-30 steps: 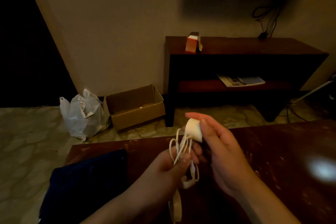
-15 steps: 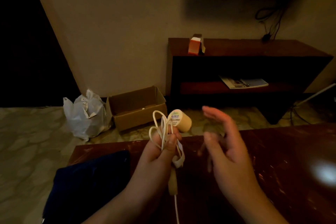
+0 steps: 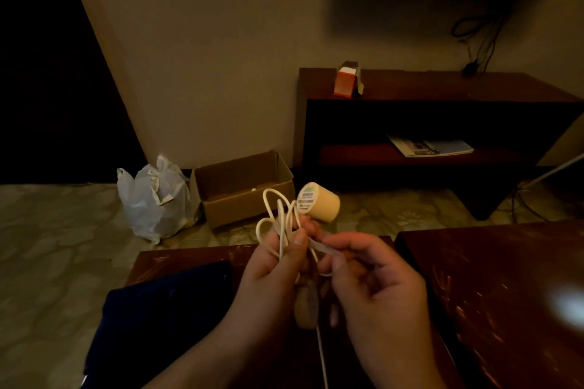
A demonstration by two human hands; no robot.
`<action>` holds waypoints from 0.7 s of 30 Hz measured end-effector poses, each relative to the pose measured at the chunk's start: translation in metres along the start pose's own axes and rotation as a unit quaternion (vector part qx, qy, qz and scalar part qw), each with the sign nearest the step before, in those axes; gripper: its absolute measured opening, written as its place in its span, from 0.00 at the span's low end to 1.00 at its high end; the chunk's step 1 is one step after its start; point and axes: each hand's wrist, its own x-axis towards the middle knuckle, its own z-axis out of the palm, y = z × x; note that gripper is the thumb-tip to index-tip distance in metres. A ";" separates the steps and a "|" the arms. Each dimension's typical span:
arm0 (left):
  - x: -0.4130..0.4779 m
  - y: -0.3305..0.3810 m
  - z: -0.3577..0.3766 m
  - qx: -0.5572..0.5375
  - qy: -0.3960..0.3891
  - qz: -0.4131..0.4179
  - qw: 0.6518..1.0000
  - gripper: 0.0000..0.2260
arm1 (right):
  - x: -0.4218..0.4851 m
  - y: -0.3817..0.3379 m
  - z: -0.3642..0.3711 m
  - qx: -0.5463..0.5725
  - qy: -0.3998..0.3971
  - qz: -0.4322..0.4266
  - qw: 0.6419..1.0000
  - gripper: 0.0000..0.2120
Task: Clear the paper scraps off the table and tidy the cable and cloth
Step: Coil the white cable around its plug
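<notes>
Dark wooden tabletop filled the near field. The dark blue cloth lay on it at 8 o'clock from the hands, untouched.

Above the tabletop's near edge, the left hand kept its grip closed round the gathered loops of the white cable, with the thumb pressed across them. The cream cylindrical plug stood out of the bundle at 1 o'clock. One strand hung down toward 6 o'clock.

Change: half a second earlier the right hand was spread and clear of the bundle. It had since returned. Its grip was narrow, thumb and forefinger pinching the flat pale strap just beside the left thumb.

Judgement: coiling appeared largely finished, and the step in hand was binding the loops with the strap. The cloth remained to be tidied.

Farther off, on the floor, a cardboard box at 11 o'clock sat beside a white plastic bag at 10 o'clock. Either could serve as a receptacle for scraps.
</notes>
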 end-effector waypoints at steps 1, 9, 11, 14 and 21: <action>0.000 -0.001 0.002 -0.020 -0.001 -0.007 1.000 0.10 | 0.003 -0.001 -0.002 0.024 0.011 0.020 0.999 0.15; 0.003 -0.002 -0.002 -0.085 -0.018 -0.012 0.996 0.08 | 0.010 0.000 -0.015 0.113 -0.080 0.047 0.989 0.09; 0.000 -0.001 0.000 -0.060 0.003 -0.005 0.998 0.09 | 0.007 0.004 -0.015 0.095 -0.132 -0.008 0.987 0.16; -0.002 0.003 0.002 0.009 0.012 0.021 1.000 0.07 | 0.003 0.003 -0.011 0.025 -0.149 -0.082 0.985 0.21; 0.000 0.000 -0.005 0.036 -0.025 0.037 0.998 0.11 | 0.002 0.001 -0.007 -0.029 -0.017 -0.149 0.988 0.04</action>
